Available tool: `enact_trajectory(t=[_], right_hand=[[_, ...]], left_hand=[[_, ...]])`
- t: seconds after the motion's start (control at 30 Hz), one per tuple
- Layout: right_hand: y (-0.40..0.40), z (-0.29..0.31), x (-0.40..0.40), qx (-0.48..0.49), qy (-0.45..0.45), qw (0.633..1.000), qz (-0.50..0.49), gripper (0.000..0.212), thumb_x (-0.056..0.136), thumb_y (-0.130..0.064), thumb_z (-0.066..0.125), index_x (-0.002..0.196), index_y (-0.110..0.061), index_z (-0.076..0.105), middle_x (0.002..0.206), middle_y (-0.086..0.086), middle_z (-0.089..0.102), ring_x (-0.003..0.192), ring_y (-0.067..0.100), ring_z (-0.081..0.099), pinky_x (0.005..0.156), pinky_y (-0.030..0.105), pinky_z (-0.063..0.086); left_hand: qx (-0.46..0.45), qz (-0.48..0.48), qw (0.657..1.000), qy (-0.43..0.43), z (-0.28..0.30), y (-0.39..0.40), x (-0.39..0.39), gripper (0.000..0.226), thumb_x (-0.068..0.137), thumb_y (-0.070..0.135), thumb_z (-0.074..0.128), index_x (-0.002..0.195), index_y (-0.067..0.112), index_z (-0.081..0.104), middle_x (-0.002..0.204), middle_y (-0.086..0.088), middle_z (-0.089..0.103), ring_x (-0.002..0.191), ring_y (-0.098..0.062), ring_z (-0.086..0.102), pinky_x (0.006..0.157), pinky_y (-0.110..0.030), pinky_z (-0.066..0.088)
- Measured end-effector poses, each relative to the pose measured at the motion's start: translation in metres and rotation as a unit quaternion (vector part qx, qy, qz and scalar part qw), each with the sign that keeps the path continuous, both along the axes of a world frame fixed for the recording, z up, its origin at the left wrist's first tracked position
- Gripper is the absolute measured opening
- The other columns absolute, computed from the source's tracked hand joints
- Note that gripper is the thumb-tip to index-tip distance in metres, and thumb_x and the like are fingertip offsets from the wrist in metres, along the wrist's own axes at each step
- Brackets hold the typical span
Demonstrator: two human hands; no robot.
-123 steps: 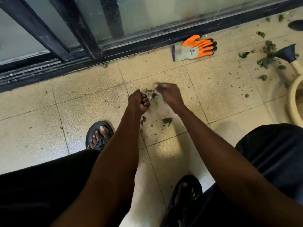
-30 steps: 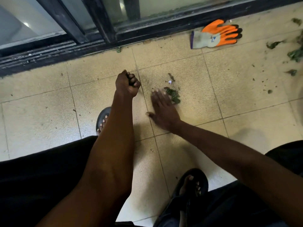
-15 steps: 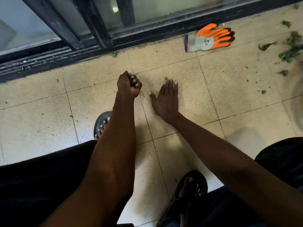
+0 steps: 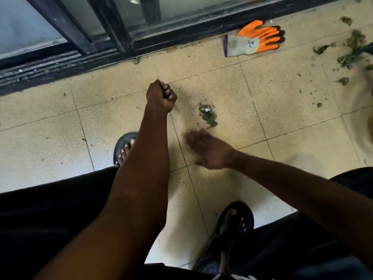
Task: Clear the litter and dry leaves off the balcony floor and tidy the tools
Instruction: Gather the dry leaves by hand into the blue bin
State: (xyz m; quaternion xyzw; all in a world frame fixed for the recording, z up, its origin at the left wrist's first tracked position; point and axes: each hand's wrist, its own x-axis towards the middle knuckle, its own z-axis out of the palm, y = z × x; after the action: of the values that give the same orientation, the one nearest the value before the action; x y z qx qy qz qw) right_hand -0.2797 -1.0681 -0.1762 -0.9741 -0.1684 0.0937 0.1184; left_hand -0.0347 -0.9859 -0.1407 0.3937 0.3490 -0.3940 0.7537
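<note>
My left hand (image 4: 161, 96) is a closed fist over the beige tiles, with dark leaf bits showing between its fingers. My right hand (image 4: 207, 148) is open, blurred by motion, palm down just above the floor. A small swept-up pile of green leaf scraps with a white paper bit (image 4: 207, 116) lies just beyond its fingertips. More dry leaves (image 4: 351, 55) are scattered at the far right. An orange and grey work glove (image 4: 254, 39) lies flat by the door track.
A black sliding-door frame and track (image 4: 101, 59) run along the top. My sandalled feet (image 4: 125, 148) (image 4: 236, 219) rest on the tiles. A blurred pale curved object (image 4: 363, 118) sits at the right edge.
My right hand has pulled back toward me from the spot beside the fist, uncovering the small leaf pile. The left fist has stayed shut in place.
</note>
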Motion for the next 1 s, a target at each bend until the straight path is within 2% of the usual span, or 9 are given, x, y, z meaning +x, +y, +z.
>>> enact_trajectory(t=[0.07,0.13,0.3,0.43,0.5,0.57,0.63,0.83,1.0], right_hand=[[0.003,-0.016,-0.031,-0.014,0.0,0.99,0.141,0.076,0.098,-0.057,0.029,0.152,-0.003,0.026,0.16,0.015,0.019,0.15,0.027,0.009,0.122,0.043,0.009],[-0.004,-0.028,-0.042,-0.028,0.013,0.988,0.15,0.077,0.099,-0.06,0.032,0.152,-0.005,0.025,0.16,0.014,0.017,0.151,0.026,0.008,0.122,0.042,0.011],[-0.028,-0.02,-0.001,-0.076,0.034,0.996,0.025,0.082,0.099,-0.063,0.019,0.155,-0.004,0.007,0.162,0.015,0.004,0.151,0.026,-0.006,0.123,0.044,0.005],[-0.035,0.0,0.034,-0.093,0.021,0.993,-0.067,0.079,0.1,-0.059,0.01,0.153,-0.001,0.019,0.16,0.017,0.018,0.15,0.029,0.004,0.122,0.048,0.007],[-0.039,0.007,0.049,-0.016,-0.007,0.984,-0.176,0.071,0.102,-0.051,0.014,0.152,-0.001,0.022,0.16,0.018,0.018,0.15,0.031,0.009,0.122,0.047,0.009],[-0.051,0.011,0.063,0.112,-0.031,0.931,-0.347,0.062,0.103,-0.041,0.028,0.149,-0.001,0.031,0.158,0.019,0.024,0.147,0.032,0.02,0.121,0.043,0.017],[-0.065,0.011,0.072,0.177,-0.005,0.901,-0.397,0.057,0.101,-0.037,0.038,0.147,-0.003,0.038,0.155,0.019,0.031,0.144,0.031,0.028,0.119,0.042,0.024],[-0.068,0.002,0.062,0.031,0.137,0.978,-0.153,0.065,0.094,-0.054,0.046,0.15,-0.025,0.032,0.162,0.01,0.012,0.15,0.026,0.004,0.116,0.056,0.006],[-0.068,0.006,0.032,-0.041,0.159,0.985,-0.052,0.068,0.094,-0.026,0.057,0.154,-0.021,0.025,0.162,0.014,0.005,0.149,0.035,0.0,0.115,0.06,0.013]], left_hand=[[0.0,-0.002,1.0,0.001,0.0,-0.002,0.0,0.04,0.106,0.028,0.03,0.069,0.017,0.039,0.052,0.004,0.036,0.039,-0.011,0.023,0.041,-0.015,0.02],[-0.004,-0.007,1.0,0.003,0.0,-0.007,-0.002,0.04,0.107,0.028,0.03,0.069,0.017,0.039,0.052,0.004,0.035,0.038,-0.011,0.023,0.041,-0.015,0.02],[-0.004,-0.029,1.0,0.005,-0.002,-0.016,-0.011,0.041,0.107,0.027,0.03,0.068,0.017,0.039,0.052,0.004,0.034,0.038,-0.011,0.022,0.041,-0.016,0.019],[-0.008,-0.034,0.999,0.009,-0.004,-0.02,-0.014,0.041,0.107,0.028,0.029,0.068,0.018,0.039,0.05,0.005,0.033,0.037,-0.01,0.022,0.04,-0.016,0.018],[-0.011,-0.032,0.999,0.005,-0.003,-0.021,-0.014,0.041,0.106,0.028,0.03,0.068,0.018,0.039,0.049,0.005,0.034,0.037,-0.01,0.023,0.04,-0.015,0.019],[-0.01,-0.029,1.0,0.0,-0.003,-0.02,-0.011,0.04,0.106,0.027,0.03,0.068,0.018,0.04,0.048,0.005,0.035,0.037,-0.01,0.024,0.04,-0.014,0.02],[-0.01,-0.025,1.0,-0.004,-0.005,-0.017,-0.009,0.04,0.106,0.026,0.03,0.068,0.018,0.04,0.046,0.005,0.035,0.035,-0.01,0.025,0.039,-0.013,0.02],[0.005,-0.029,1.0,-0.006,-0.01,-0.015,-0.012,0.039,0.106,0.026,0.03,0.069,0.019,0.039,0.047,0.005,0.035,0.033,-0.01,0.025,0.039,-0.012,0.02],[0.021,-0.043,0.999,-0.001,-0.013,-0.017,-0.02,0.039,0.106,0.026,0.03,0.068,0.018,0.04,0.049,0.004,0.035,0.034,-0.01,0.026,0.039,-0.014,0.019]])
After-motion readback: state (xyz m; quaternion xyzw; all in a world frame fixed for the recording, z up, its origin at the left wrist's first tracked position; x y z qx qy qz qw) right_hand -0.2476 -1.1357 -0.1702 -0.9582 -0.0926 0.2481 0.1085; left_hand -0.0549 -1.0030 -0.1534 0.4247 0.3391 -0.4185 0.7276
